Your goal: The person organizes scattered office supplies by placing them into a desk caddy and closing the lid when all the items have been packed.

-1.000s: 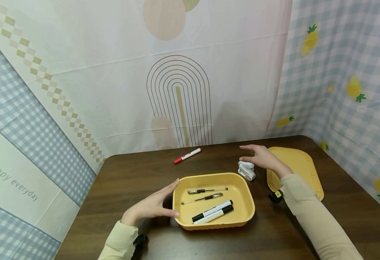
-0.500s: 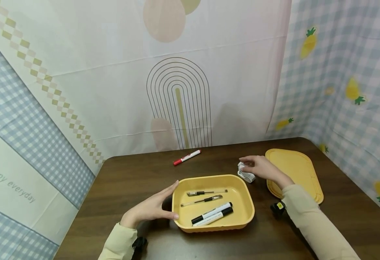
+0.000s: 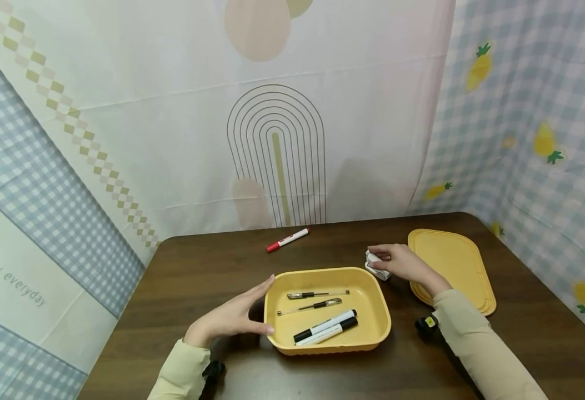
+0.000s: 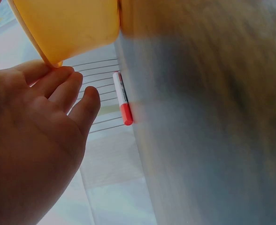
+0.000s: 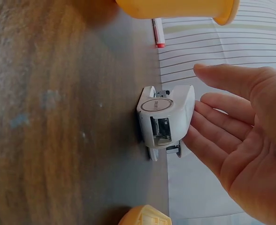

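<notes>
A yellow plastic tray (image 3: 379,333) stands at the middle of the table, holding two pens (image 3: 317,305) and two white markers with black caps (image 3: 328,329). My left hand (image 3: 234,316) rests against the tray's left side, thumb at the near left rim and fingertips at the far left corner. To the right of the tray my right hand (image 3: 407,264) reaches over a small white stapler (image 3: 376,265). In the right wrist view the fingers lie behind the stapler (image 5: 168,117), at or very close to it, while the thumb stands apart from it.
A white marker with a red cap (image 3: 288,240) lies near the table's far edge, behind the tray. On the far right is a flat yellow lid (image 3: 454,266), partly behind the right arm. Patterned cloth (image 3: 372,111) hangs behind the table (image 3: 207,261).
The right hand has come down from above the stapler to around it, the thumb side moving lower. My left hand stays on the tray, and the tray's contents look the same.
</notes>
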`<state>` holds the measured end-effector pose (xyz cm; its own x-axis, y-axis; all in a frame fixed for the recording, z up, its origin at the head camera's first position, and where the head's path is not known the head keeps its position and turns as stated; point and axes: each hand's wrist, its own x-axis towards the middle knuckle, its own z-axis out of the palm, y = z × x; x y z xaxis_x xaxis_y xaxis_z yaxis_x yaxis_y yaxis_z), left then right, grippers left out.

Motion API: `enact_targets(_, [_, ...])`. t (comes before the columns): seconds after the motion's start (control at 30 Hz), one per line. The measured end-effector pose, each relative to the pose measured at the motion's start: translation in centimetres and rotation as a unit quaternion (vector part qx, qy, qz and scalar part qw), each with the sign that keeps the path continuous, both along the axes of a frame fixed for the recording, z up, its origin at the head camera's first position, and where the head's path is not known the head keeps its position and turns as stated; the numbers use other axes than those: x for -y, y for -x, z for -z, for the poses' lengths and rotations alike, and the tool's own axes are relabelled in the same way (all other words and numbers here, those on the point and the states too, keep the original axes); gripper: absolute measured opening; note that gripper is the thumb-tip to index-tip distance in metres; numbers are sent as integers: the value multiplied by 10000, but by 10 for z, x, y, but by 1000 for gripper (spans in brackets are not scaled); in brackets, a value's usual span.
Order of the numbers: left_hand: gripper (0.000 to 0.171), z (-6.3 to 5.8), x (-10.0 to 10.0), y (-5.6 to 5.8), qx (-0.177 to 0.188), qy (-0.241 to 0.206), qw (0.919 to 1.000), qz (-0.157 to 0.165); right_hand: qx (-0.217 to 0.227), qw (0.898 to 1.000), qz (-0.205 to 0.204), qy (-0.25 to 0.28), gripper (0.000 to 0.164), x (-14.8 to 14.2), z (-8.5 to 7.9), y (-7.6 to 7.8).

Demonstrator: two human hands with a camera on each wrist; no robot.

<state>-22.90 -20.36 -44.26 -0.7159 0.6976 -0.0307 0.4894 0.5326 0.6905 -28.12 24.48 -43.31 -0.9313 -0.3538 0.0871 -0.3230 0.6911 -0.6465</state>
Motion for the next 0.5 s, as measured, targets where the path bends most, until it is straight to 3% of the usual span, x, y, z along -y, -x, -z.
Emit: enact_targets(0.5, [107, 1, 1, 1, 21, -8, 10000, -28, -114, 9996, -45, -249, 51, -4, 8, -3])
